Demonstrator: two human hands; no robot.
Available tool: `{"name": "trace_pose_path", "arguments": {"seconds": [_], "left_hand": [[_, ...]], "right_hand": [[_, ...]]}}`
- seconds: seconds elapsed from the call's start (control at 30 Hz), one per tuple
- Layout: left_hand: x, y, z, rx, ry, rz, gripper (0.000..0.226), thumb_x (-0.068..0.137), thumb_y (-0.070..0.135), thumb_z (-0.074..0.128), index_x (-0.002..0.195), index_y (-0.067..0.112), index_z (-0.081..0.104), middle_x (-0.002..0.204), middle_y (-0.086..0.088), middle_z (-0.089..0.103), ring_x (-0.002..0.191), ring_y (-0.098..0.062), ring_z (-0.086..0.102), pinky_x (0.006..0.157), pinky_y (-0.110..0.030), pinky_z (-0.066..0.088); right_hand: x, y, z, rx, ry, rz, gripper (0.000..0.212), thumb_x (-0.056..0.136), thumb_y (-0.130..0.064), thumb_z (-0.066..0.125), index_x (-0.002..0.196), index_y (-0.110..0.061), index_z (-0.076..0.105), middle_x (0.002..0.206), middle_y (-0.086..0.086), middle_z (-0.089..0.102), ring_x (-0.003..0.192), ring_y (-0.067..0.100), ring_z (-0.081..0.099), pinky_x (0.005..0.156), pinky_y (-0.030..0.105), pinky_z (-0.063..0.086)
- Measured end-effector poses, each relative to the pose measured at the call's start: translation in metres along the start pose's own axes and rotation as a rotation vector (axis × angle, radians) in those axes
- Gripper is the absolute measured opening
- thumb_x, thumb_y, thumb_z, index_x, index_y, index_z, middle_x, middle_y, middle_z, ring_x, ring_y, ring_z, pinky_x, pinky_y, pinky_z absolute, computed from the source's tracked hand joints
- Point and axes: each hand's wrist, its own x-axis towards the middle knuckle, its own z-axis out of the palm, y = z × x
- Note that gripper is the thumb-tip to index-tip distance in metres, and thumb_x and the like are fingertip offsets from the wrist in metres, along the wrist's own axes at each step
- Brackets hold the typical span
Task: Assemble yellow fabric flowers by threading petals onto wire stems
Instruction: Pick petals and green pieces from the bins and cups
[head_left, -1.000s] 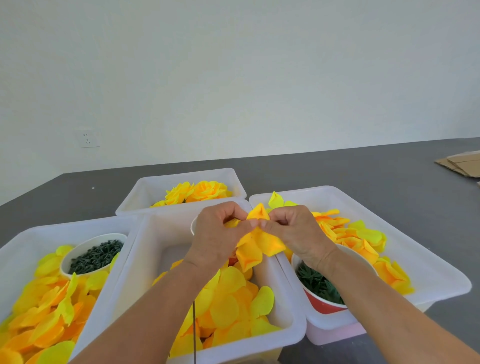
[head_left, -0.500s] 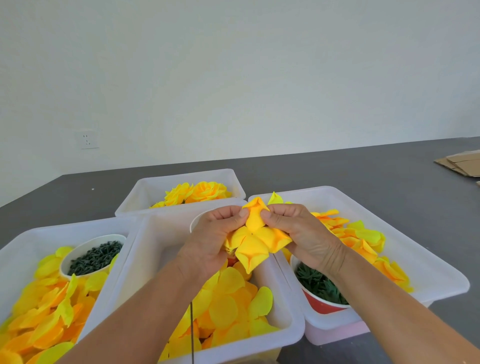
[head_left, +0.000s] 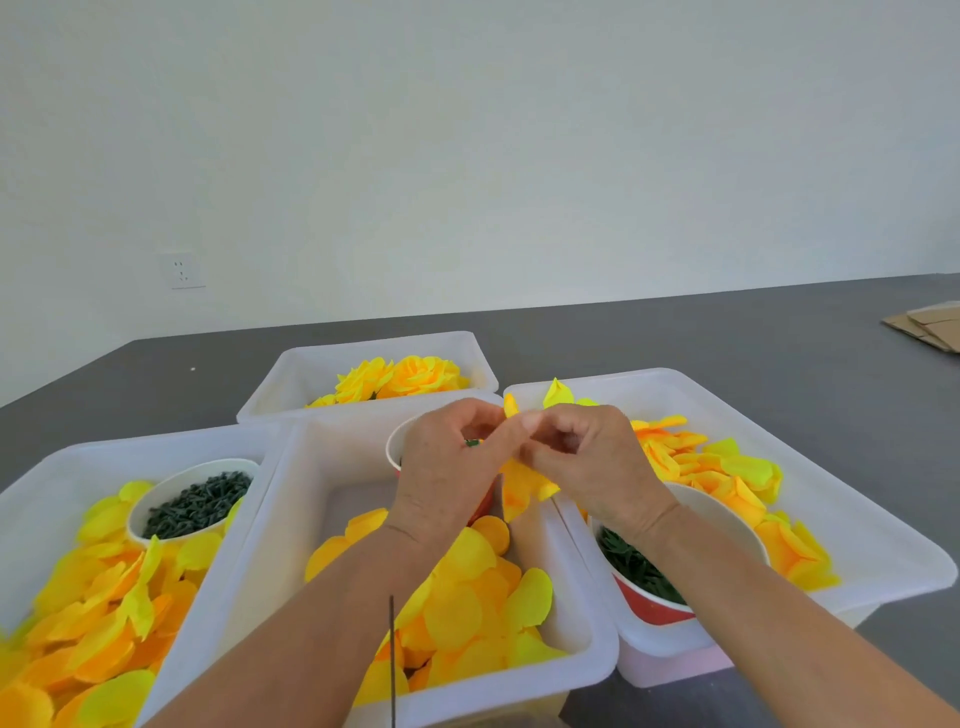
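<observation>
Over the middle white bin (head_left: 597, 654) my left hand (head_left: 447, 473) and my right hand (head_left: 587, 467) meet, both pinching a yellow-orange fabric petal piece (head_left: 519, 488) that hangs between them. A small green part (head_left: 471, 442) shows inside my left hand's curled fingers. A thin dark wire stem (head_left: 392, 660) stands upright near the bottom edge, below my left forearm. Loose yellow petals (head_left: 467, 608) fill the bin beneath the hands.
A left bin (head_left: 31, 493) holds petals and a white bowl of dark green pieces (head_left: 197, 501). A right bin (head_left: 857, 519) holds petals and a red cup of green pieces (head_left: 639, 566). Finished yellow flowers (head_left: 400, 376) lie in the far bin. Cardboard (head_left: 930, 325) lies far right.
The petal piece, spread open between my hands a moment ago, is now mostly covered as both hands rolled over it. A green part has come into view in my left hand.
</observation>
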Motion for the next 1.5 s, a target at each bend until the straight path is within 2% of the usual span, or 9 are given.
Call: {"name": "trace_pose_path", "arguments": {"seconds": [0.07,0.17,0.3,0.47,0.67,0.9,1.27,1.4,1.5], "left_hand": [[0.003,-0.002,-0.003,-0.077,0.009,-0.084,0.017,0.081,0.03,0.07,0.081,0.013,0.073,0.074,-0.001,0.072,0.074,-0.017,0.068,0.073,-0.035,0.057],[0.006,-0.006,-0.008,-0.177,0.01,-0.136,0.01,0.084,0.016,0.067,0.078,0.012,0.073,0.077,-0.011,0.07,0.073,-0.018,0.062,0.069,-0.025,0.051],[0.008,-0.005,-0.01,-0.274,0.027,-0.163,0.014,0.083,0.015,0.068,0.071,0.022,0.07,0.069,0.0,0.064,0.065,-0.006,0.053,0.057,-0.011,0.043],[0.008,-0.004,-0.012,-0.424,0.006,-0.22,0.02,0.077,0.006,0.073,0.065,0.019,0.062,0.059,0.002,0.063,0.058,-0.012,0.056,0.056,-0.025,0.046],[0.01,-0.005,-0.016,-0.384,0.09,-0.139,0.026,0.074,0.001,0.074,0.063,0.013,0.053,0.069,-0.019,0.058,0.065,-0.023,0.047,0.064,-0.036,0.041],[0.009,-0.005,-0.013,-0.327,0.114,-0.134,0.025,0.071,0.005,0.078,0.063,0.014,0.056,0.065,-0.012,0.06,0.062,-0.019,0.051,0.061,-0.032,0.043],[0.004,-0.004,-0.007,-0.361,-0.158,-0.35,0.021,0.075,0.004,0.074,0.093,0.006,0.063,0.086,-0.011,0.071,0.071,-0.017,0.065,0.053,-0.023,0.05],[0.007,-0.009,-0.007,-0.21,0.016,-0.195,0.025,0.075,-0.003,0.071,0.071,0.013,0.052,0.073,-0.016,0.06,0.064,-0.021,0.05,0.058,-0.033,0.043],[0.009,-0.011,-0.007,0.007,0.098,0.021,0.034,0.075,-0.004,0.068,0.062,0.019,0.046,0.066,-0.01,0.058,0.062,-0.025,0.051,0.058,-0.038,0.046]], "right_hand": [[-0.002,-0.002,0.001,-0.071,-0.097,-0.037,0.011,0.077,-0.012,0.075,0.087,-0.007,0.074,0.076,0.0,0.068,0.069,0.011,0.061,0.063,0.028,0.05],[-0.002,-0.006,0.001,0.031,-0.13,-0.001,0.011,0.079,-0.016,0.073,0.09,-0.018,0.074,0.083,-0.005,0.069,0.078,0.005,0.062,0.07,0.025,0.05],[0.005,0.0,-0.008,-0.052,0.257,0.067,0.015,0.077,-0.021,0.075,0.091,-0.02,0.069,0.084,-0.005,0.064,0.076,0.007,0.057,0.068,0.023,0.049],[0.005,-0.002,-0.009,0.277,-0.095,0.363,0.011,0.085,-0.023,0.065,0.092,-0.02,0.072,0.087,-0.003,0.073,0.082,0.009,0.065,0.076,0.026,0.053],[0.006,-0.001,-0.013,0.323,-0.183,0.413,0.008,0.085,-0.018,0.064,0.086,-0.018,0.071,0.083,0.0,0.07,0.082,0.015,0.059,0.079,0.033,0.046],[0.007,0.001,-0.014,0.413,-0.061,0.377,0.01,0.078,-0.002,0.068,0.084,-0.01,0.069,0.074,0.006,0.071,0.065,0.016,0.065,0.055,0.025,0.054],[0.007,0.005,-0.011,0.184,0.095,0.282,0.023,0.071,-0.026,0.078,0.073,-0.006,0.066,0.055,0.0,0.06,0.045,0.008,0.054,0.042,0.02,0.044],[0.007,0.007,-0.009,-0.019,0.2,0.321,0.037,0.069,-0.04,0.077,0.094,-0.017,0.063,0.079,-0.002,0.064,0.067,0.009,0.061,0.056,0.021,0.047],[0.006,0.002,-0.01,0.001,0.195,0.174,0.028,0.073,-0.041,0.074,0.076,-0.014,0.065,0.06,-0.003,0.06,0.054,0.006,0.051,0.052,0.017,0.041]]}}
